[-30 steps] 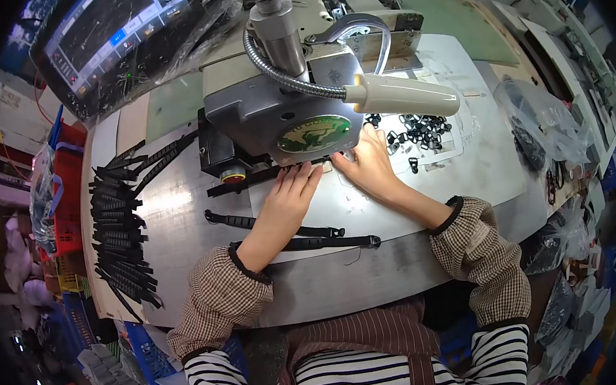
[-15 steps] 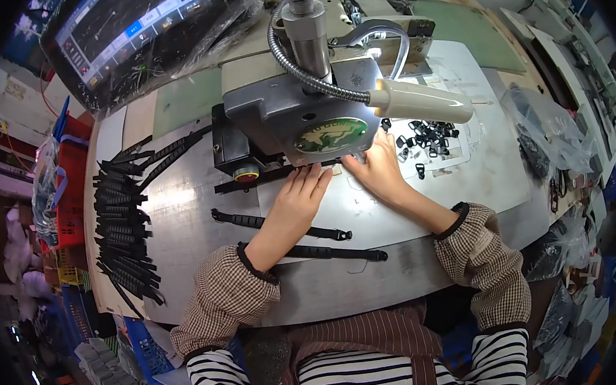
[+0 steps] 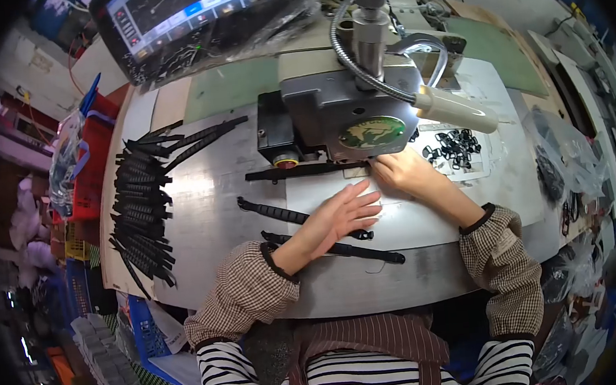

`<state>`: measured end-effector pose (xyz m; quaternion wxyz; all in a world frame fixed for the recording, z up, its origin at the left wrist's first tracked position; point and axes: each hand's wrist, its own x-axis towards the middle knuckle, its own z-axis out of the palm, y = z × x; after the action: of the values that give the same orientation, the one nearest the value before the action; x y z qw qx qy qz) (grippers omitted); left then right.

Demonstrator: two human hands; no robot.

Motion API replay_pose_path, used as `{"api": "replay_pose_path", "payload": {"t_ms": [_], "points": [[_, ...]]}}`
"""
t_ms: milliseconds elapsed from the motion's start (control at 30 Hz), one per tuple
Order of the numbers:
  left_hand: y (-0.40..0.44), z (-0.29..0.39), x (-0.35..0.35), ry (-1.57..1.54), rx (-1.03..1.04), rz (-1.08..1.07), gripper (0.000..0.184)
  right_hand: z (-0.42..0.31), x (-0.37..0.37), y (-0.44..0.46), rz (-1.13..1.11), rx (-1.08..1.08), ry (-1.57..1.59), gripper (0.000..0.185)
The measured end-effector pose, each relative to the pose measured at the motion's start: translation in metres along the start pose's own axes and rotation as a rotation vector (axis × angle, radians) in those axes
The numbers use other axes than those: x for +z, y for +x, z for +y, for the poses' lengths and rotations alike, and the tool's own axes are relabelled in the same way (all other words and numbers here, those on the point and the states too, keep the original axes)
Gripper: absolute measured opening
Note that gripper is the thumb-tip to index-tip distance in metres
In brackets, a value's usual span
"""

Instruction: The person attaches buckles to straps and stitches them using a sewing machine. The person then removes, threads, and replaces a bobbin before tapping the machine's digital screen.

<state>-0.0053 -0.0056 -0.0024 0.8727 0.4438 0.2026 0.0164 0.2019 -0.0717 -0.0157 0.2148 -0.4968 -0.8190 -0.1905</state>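
Under the sewing machine head (image 3: pixel 360 116) lies a black strap (image 3: pixel 299 171), its right end at the fingertips of my right hand (image 3: pixel 408 172). Those fingers are pinched together on that end. My left hand (image 3: pixel 340 217) is raised over the worktable with its fingers spread and holds nothing. Two finished-looking black straps with buckles, an upper one (image 3: pixel 273 210) and a lower one (image 3: pixel 363 253), lie partly beneath the left hand and wrist. Black buckles (image 3: pixel 456 148) are heaped to the right of my right hand.
A pile of black straps (image 3: pixel 141 205) lies along the left of the metal worktable (image 3: pixel 220 272). A lit screen (image 3: pixel 200 20) stands at the back left, beside a red basket (image 3: pixel 103 165). Clear plastic bags (image 3: pixel 561 147) are on the right.
My left hand has come off the strap and moved back toward my body, its fingers spreading. The right hand stays by the strap's end, fingers more curled. The camera view has shifted left.
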Motion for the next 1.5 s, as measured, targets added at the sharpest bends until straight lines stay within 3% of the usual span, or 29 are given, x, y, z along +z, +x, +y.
{"api": "replay_pose_path", "payload": {"t_ms": [67, 133, 200, 300, 367, 400, 467, 500, 533, 567, 667, 767, 833, 867, 900, 933, 1100, 1167, 1233, 1267, 1333, 1433, 1500], "points": [[-0.005, -0.007, 0.002, -0.242, -0.025, 0.023, 0.060, -0.014, -0.004, -0.002, 0.035, -0.044, 0.031, 0.015], [-0.020, -0.007, 0.005, -0.235, -0.019, -0.051, 0.060, -0.042, -0.018, 0.007, 0.057, -0.071, 0.118, 0.014], [-0.035, -0.017, 0.003, -0.293, -0.083, 0.064, 0.056, -0.067, -0.024, 0.020, 0.115, 0.041, 0.393, 0.013], [-0.058, -0.014, 0.007, -0.324, -0.105, 0.086, 0.046, -0.084, 0.016, 0.044, 0.224, 0.335, 0.447, 0.011], [-0.065, -0.017, 0.003, -0.292, -0.105, 0.092, 0.042, -0.088, 0.056, 0.079, 0.067, 0.569, 0.429, 0.025], [-0.068, -0.020, -0.001, -0.272, -0.098, 0.095, 0.041, -0.092, 0.062, 0.106, -0.117, 0.774, 0.555, 0.030], [-0.075, -0.014, 0.002, -0.213, -0.122, 0.146, 0.037, -0.098, 0.100, 0.140, -0.117, 0.746, 0.641, 0.028], [-0.078, -0.016, -0.003, -0.136, -0.092, 0.131, 0.035, -0.100, 0.114, 0.145, -0.038, 0.620, 0.652, 0.023], [-0.083, -0.019, -0.011, -0.063, -0.058, 0.123, 0.034, -0.111, 0.158, 0.164, -0.124, 0.734, 0.483, 0.020], [-0.087, -0.019, -0.019, -0.057, -0.050, 0.100, 0.032, -0.107, 0.136, 0.168, -0.237, 0.705, 0.505, 0.027], [-0.106, -0.018, -0.054, -0.071, -0.049, -0.097, 0.027, -0.104, 0.125, 0.148, -0.051, 0.708, 0.691, 0.024], [-0.137, 0.019, -0.055, 0.569, -0.342, 0.076, 0.019, -0.103, 0.072, 0.103, 0.164, 0.742, 1.093, 0.022], [-0.155, 0.023, -0.073, 0.628, -0.112, 0.104, 0.017, -0.094, 0.018, 0.071, 0.021, 0.874, 1.391, 0.012], [-0.162, 0.020, -0.099, 0.717, -0.026, 0.217, 0.015, -0.090, -0.002, 0.057, 0.036, 0.980, 1.401, 0.012], [-0.163, 0.016, -0.117, 0.803, 0.061, 0.331, 0.013, -0.087, -0.014, 0.045, 0.052, 1.086, 1.408, 0.012], [-0.157, 0.022, -0.110, 0.974, 0.128, 0.374, 0.013, -0.088, -0.013, 0.030, 0.239, 1.039, 1.408, 0.013], [-0.087, 0.045, -0.053, 1.790, 0.610, 0.658, 0.019, -0.089, -0.023, -0.006, 0.169, 1.046, 0.983, 0.013], [-0.056, 0.040, -0.028, 1.596, 0.501, 0.532, 0.022, -0.090, -0.024, -0.009, 0.130, 1.041, 0.811, 0.012], [-0.021, 0.030, -0.006, 1.337, 0.592, 0.187, 0.024, -0.093, -0.025, -0.011, 0.142, 1.030, 0.699, 0.012], [-0.009, 0.025, 0.001, 1.130, 0.456, 0.072, 0.022, -0.094, -0.026, -0.013, 0.174, 1.021, 0.671, 0.012], [0.007, 0.022, 0.009, 0.945, 0.073, 0.069, 0.021, -0.092, -0.028, -0.019, 0.220, 0.980, 0.629, 0.013], [0.013, 0.020, 0.012, 0.939, 0.025, 0.129, 0.019, -0.087, -0.038, -0.039, 0.247, 0.940, 0.524, 0.014], [0.016, 0.012, 0.003, 1.103, 0.251, 0.101, 0.017, -0.079, -0.057, -0.056, 0.245, 0.979, 0.365, 0.015]]}}
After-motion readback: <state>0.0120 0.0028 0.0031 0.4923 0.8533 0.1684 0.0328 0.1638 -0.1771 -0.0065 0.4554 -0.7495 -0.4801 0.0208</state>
